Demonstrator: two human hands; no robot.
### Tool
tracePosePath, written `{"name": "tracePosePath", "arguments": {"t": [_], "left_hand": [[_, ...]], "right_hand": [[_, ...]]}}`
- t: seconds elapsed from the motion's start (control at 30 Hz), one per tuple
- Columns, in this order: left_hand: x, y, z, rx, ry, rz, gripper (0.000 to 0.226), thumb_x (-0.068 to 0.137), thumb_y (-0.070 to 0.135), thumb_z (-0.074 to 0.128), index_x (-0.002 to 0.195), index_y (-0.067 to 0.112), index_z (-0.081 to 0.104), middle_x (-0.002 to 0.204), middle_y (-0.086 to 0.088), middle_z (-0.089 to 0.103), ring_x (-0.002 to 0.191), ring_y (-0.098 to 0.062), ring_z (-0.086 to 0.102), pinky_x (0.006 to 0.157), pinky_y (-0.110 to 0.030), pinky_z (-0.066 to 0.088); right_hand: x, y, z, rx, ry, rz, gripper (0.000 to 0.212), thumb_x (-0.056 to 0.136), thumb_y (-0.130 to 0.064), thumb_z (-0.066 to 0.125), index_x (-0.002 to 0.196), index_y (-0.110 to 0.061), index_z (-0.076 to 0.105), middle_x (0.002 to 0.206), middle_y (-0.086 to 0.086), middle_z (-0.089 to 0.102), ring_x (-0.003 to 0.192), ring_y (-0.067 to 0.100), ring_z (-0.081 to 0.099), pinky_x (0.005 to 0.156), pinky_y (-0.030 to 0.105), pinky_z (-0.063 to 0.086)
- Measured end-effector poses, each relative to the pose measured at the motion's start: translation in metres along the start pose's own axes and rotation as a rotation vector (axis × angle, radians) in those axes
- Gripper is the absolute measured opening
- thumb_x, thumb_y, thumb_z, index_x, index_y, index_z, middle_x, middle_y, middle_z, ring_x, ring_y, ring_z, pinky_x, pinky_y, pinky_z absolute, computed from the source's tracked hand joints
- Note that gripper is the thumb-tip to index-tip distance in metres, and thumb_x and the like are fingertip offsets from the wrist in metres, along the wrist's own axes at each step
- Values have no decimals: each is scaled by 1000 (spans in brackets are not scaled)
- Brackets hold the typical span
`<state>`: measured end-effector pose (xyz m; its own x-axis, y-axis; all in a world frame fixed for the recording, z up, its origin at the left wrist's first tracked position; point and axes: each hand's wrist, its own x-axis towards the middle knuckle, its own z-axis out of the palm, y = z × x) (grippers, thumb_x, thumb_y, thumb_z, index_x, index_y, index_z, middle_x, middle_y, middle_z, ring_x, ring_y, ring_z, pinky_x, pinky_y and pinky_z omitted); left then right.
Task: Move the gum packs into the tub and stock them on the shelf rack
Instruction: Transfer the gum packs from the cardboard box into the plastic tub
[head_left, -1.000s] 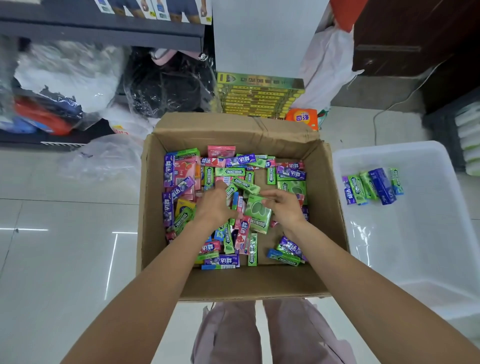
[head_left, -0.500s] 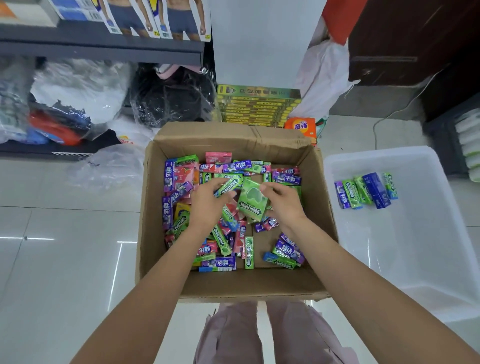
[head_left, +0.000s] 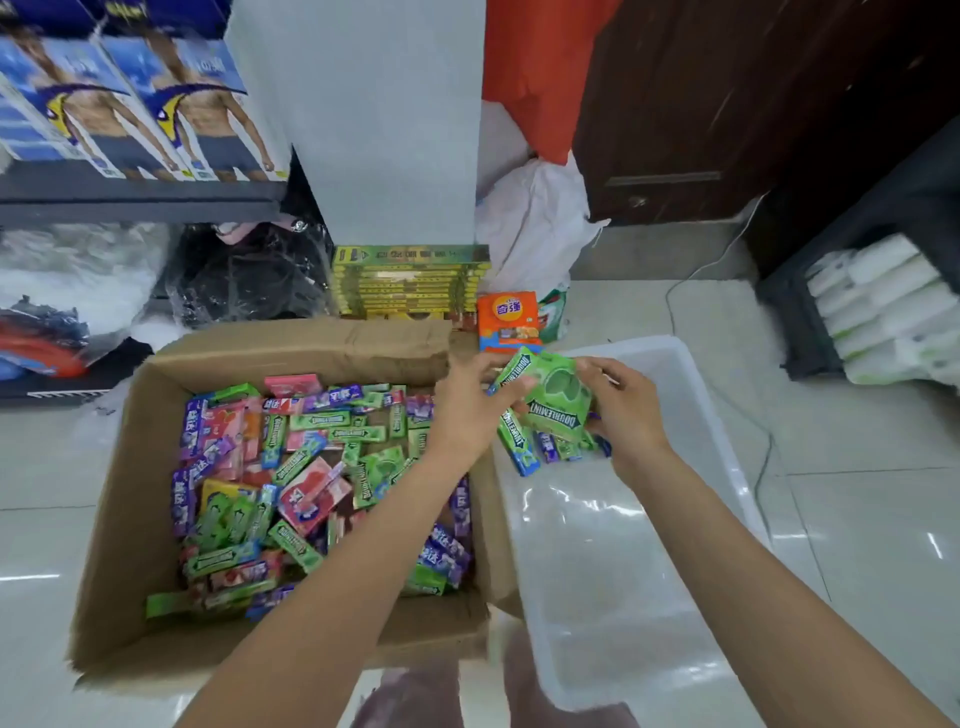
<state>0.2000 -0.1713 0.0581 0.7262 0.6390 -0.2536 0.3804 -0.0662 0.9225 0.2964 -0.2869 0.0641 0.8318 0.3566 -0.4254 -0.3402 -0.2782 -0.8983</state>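
Over tub — gum packs, both hands

Held pack: bright green, white lettering on a darker green band. Packs in the brown box: mixed green, purple, pink and red, some with blue ends; tub: translucent white, holding green and purple-blue packs. Floor: glossy pale grey tile; cartons: yellow with green; small box: orange with a blue strip.
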Motion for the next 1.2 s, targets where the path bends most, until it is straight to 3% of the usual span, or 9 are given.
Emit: {"name": "tracePosePath", "arguments": {"t": [0.1, 0.2, 0.33, 0.47, 0.67, 0.83, 0.93, 1.07, 1.2], "left_hand": [[13, -9, 60, 33, -37, -81, 32, 80, 24, 73, 106, 6, 66, 99, -5, 68, 90, -9, 63, 79, -15, 43], [21, -30, 98, 13, -2, -199, 29, 81, 19, 72, 102, 0, 65, 79, -8, 66, 59, -4, 63, 65, -13, 48], [24, -49, 120, -48, 27, -344, 22, 87, 0, 62, 107, -8, 62, 67, -5, 57, 39, 3, 53, 45, -9, 43], [25, -56, 123, 85, 20, -389, 29, 88, -4, 58, 116, -2, 60, 102, -29, 62, 74, -12, 54, 59, -17, 42], [23, -42, 109, 322, -54, -254, 37, 89, 7, 59, 125, 6, 54, 123, -12, 59, 112, -28, 56, 95, -32, 44], [-4, -12, 76, 224, 73, -118, 24, 91, 6, 55, 113, 11, 59, 100, -3, 63, 79, -16, 60, 65, -2, 39], [-23, -8, 38, 117, 166, -40, 20, 89, 7, 55, 103, 20, 61, 94, 0, 68, 80, -17, 63, 72, -14, 46], [-43, -25, -32, 20, 308, -69, 15, 91, 18, 57, 97, 30, 61, 96, 1, 69, 84, -17, 66, 71, -31, 53], [-50, -72, -107, 62, 339, -188, 11, 92, 19, 56, 99, 26, 60, 97, -3, 68, 84, -18, 65, 69, -32, 51]], "right_hand": [[29, 18, -48, -36, -9, 87, 10, 91, -11, 57, 90, -11, 67, 88, 9, 65, 79, 23, 61, 57, 27, 52], [52, 37, -73, -73, -84, 153, 16, 89, -5, 53, 89, -13, 66, 89, 10, 63, 74, 21, 60, 57, 27, 52], [70, 58, -79, -184, -208, 159, 24, 87, -2, 51, 89, -19, 67, 88, 2, 62, 81, 20, 59, 75, 36, 50], [79, 73, -76, -472, -311, -6, 27, 85, 0, 57, 108, -8, 67, 101, 6, 66, 87, 19, 58, 76, 22, 44], [78, 64, -78, -729, -342, -181, 36, 84, -1, 59, 118, -10, 64, 102, -7, 61, 100, 19, 56, 83, 18, 37], [62, 39, -55, -617, -365, -291, 29, 87, 0, 55, 112, -10, 64, 114, 8, 60, 92, 14, 56, 76, 8, 38], [43, 24, -22, -494, -391, -303, 23, 88, -3, 54, 104, -13, 67, 104, 1, 65, 84, 9, 58, 71, 4, 42], [9, 9, 37, -388, -470, -314, 17, 91, -10, 55, 96, -21, 67, 93, -10, 65, 85, 8, 60, 79, 27, 49], [-25, 11, 110, -396, -553, -318, 18, 92, -6, 52, 101, -13, 67, 89, -7, 62, 81, 4, 56, 73, 14, 44]]}}
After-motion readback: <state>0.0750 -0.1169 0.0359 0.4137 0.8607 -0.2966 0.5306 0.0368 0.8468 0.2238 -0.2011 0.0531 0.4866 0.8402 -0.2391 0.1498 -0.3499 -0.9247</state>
